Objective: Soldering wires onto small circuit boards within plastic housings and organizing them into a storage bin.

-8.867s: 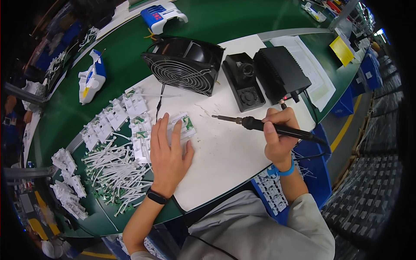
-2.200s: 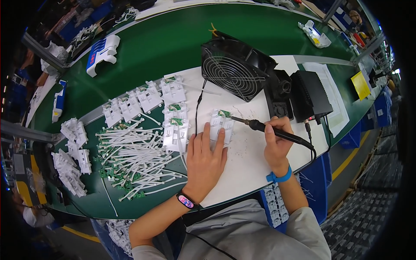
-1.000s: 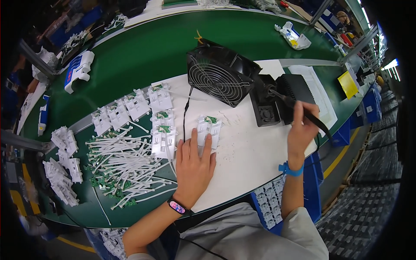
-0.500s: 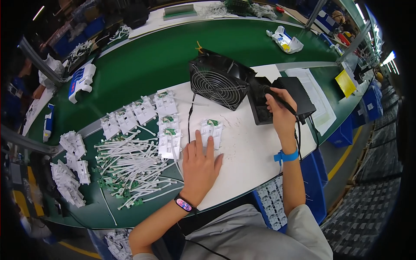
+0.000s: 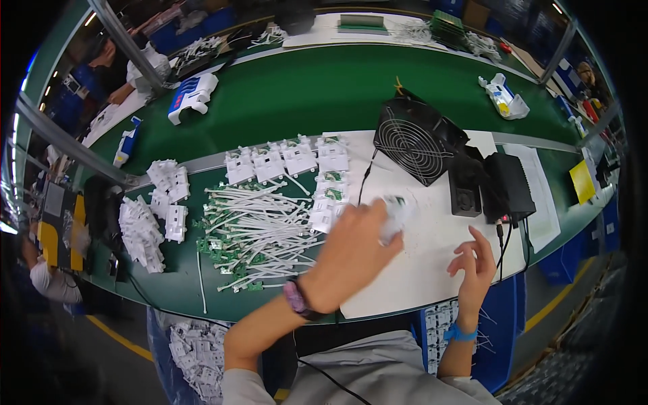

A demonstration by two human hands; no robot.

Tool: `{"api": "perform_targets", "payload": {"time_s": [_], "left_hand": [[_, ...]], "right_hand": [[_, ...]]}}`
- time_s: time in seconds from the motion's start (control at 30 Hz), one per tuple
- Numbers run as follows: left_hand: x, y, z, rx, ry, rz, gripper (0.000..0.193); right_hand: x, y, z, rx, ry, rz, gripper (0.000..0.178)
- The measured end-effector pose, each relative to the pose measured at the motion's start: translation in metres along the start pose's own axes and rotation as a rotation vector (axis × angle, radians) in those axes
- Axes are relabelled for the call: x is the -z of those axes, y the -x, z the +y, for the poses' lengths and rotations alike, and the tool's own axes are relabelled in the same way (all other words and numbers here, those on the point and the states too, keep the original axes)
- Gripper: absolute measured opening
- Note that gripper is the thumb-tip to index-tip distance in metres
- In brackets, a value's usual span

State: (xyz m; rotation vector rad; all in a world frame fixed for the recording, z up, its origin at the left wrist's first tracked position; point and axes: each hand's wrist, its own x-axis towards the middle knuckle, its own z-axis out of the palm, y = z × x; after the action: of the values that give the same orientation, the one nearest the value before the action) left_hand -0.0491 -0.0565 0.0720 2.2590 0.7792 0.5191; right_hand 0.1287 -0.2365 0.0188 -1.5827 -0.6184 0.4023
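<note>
My left hand is closed on a white plastic housing with a small green circuit board on it; both are blurred by motion over the white work sheet. My right hand hangs over the sheet's right side, its fingers apart and holding nothing. Beyond it stand a black iron stand and a black box-shaped unit with cables. Left of my left hand, more white housings with green boards form a row and a short column. Beside them lies a heap of white cables with green boards.
A black fan with a wire grille stands at the sheet's far side. Plain white housings are piled at the left. Past a metal rail runs a green belt carrying white-and-blue casings. Blue bins of white parts sit below the table edge.
My right hand has let go of the black-handled soldering iron and drawn back toward me. My left hand, flat by the housing before, now grips it. The whole view has shifted.
</note>
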Motion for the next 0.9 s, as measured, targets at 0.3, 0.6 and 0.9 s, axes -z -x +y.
{"api": "perform_targets", "payload": {"time_s": [0.3, 0.6, 0.9], "left_hand": [[0.134, -0.084, -0.149, 0.371, -0.478, 0.501, 0.04], [0.187, -0.024, -0.238, 0.508, -0.692, 0.683, 0.042], [0.159, -0.01, -0.271, 0.495, -0.707, 0.672, 0.04]], "right_hand": [[-0.013, 0.031, 0.025, 0.013, -0.054, -0.07, 0.022], [-0.012, 0.051, 0.056, 0.135, 0.06, 0.043, 0.022], [-0.016, 0.052, 0.041, 0.205, 0.143, -0.116, 0.018]]}}
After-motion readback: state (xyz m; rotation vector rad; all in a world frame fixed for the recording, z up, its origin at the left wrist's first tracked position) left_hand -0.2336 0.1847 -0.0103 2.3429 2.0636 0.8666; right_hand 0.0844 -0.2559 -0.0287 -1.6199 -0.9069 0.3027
